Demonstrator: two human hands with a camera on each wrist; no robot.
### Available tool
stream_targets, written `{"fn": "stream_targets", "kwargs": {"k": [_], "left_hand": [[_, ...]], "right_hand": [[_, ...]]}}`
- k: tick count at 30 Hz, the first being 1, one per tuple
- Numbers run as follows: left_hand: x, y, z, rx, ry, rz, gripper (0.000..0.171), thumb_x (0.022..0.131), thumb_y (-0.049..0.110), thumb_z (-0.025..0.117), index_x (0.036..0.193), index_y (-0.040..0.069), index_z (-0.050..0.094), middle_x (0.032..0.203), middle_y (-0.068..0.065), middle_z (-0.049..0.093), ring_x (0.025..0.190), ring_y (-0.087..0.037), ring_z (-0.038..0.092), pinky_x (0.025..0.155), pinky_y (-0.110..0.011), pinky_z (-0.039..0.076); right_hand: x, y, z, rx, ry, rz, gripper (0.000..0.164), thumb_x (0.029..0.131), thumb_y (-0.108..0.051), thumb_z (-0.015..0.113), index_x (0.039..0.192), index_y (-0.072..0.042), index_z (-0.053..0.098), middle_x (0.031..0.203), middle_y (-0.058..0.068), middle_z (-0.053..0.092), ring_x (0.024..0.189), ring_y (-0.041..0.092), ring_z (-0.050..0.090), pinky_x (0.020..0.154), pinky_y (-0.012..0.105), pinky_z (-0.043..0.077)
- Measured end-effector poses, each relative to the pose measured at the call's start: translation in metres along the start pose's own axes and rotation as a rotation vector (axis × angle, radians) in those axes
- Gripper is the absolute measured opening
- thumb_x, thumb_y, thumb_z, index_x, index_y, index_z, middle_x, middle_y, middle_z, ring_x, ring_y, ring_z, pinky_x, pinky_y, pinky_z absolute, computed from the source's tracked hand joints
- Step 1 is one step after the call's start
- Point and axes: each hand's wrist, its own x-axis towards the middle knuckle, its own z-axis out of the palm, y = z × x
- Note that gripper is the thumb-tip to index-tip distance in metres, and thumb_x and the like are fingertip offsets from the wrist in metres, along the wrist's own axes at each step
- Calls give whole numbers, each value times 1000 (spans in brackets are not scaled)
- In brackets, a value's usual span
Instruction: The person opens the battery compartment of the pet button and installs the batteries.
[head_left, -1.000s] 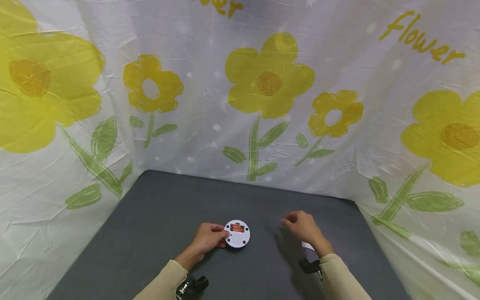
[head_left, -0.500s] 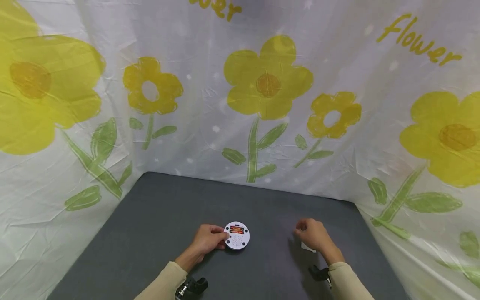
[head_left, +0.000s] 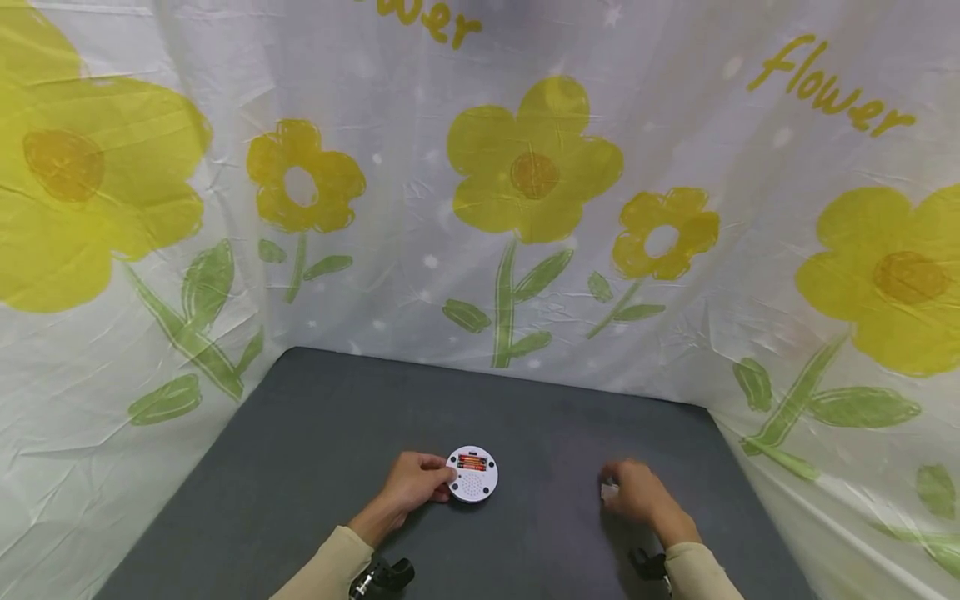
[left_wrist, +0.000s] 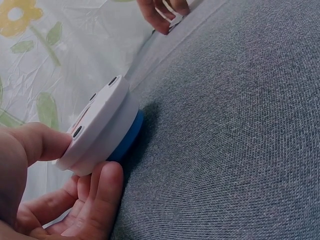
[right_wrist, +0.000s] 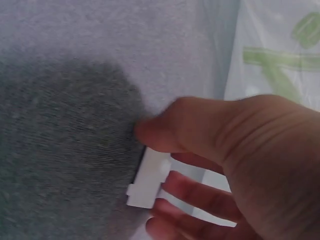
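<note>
My left hand (head_left: 412, 483) pinches the edge of a round white battery-powered device (head_left: 472, 485), thumb on top and fingers beneath. Its underside faces up, with red batteries (head_left: 472, 462) in the uncovered compartment, a pattern of small holes and dark feet. In the left wrist view, a blue band (left_wrist: 129, 137) shows on the side nearest the cloth. To the right, my right hand (head_left: 637, 496) is down at the table around a small white battery cover (right_wrist: 150, 179). Thumb and fingertips touch the cover from both sides; part of it is hidden under the thumb.
A dark grey cloth-covered table (head_left: 360, 417) lies under both hands. White curtains (head_left: 405, 275) with yellow flowers stand along its back and sides. Cameras are strapped to both wrists.
My right hand has moved right and down to the white battery cover, and its fingers have come to it. My left hand and the round device have stayed in place.
</note>
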Motion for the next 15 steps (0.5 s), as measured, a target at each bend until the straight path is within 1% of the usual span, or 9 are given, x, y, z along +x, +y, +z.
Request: {"fn": "stream_targets", "kwargs": {"k": [1, 2, 3, 6, 10, 12, 15], "left_hand": [[0, 0, 0, -2, -2, -1, 31, 94, 8, 80, 118, -11, 74, 96, -11, 80, 72, -15, 74, 68, -32, 68], [-1, 0, 0, -2, -4, 1, 31, 94, 8, 80, 118, -11, 74, 96, -11, 80, 72, -15, 74, 68, -32, 68], [-1, 1, 0, -2, -4, 0, 31, 94, 8, 80, 118, -11, 74, 96, -11, 80, 72, -15, 74, 68, -32, 68], [-1, 1, 0, -6, -4, 0, 32, 94, 8, 81, 118, -12, 74, 96, -11, 80, 71, -14, 74, 67, -31, 68], [-2, 2, 0, -6, 2, -5, 32, 94, 8, 80, 118, -12, 74, 95, -11, 79, 71, -14, 74, 67, -31, 68], [-3, 2, 0, -4, 5, -4, 32, 94, 7, 80, 118, -12, 74, 95, -10, 79, 71, -14, 74, 67, -31, 68], [-3, 2, 1, -3, 7, -7, 32, 94, 8, 80, 118, -12, 74, 95, -10, 79, 72, -14, 74, 67, -31, 68]], "right_hand": [[-3, -2, 0, -4, 24, -16, 26, 76, -7, 86, 101, -8, 79, 96, 9, 73, 89, 28, 68, 73, 55, 58], [-7, -13, -7, 8, 32, 5, 26, 76, -5, 86, 101, -6, 79, 96, 9, 74, 91, 30, 69, 75, 57, 59], [-10, -19, -10, 28, 41, 11, 25, 77, -3, 86, 100, -5, 79, 96, 11, 74, 91, 32, 69, 77, 57, 60], [-17, -34, -15, 51, 89, 38, 22, 77, -2, 87, 96, -6, 79, 91, 7, 74, 87, 29, 69, 77, 52, 60], [-18, -40, -14, 28, 125, 73, 19, 79, -3, 88, 95, -9, 79, 88, 3, 74, 83, 22, 68, 74, 47, 59], [-18, -41, -13, 17, 126, 93, 20, 80, -3, 89, 96, -11, 80, 88, 1, 74, 83, 21, 68, 74, 47, 60], [-18, -42, -12, 0, 133, 98, 19, 80, -2, 88, 96, -10, 81, 89, 2, 75, 84, 23, 70, 74, 49, 60]]}}
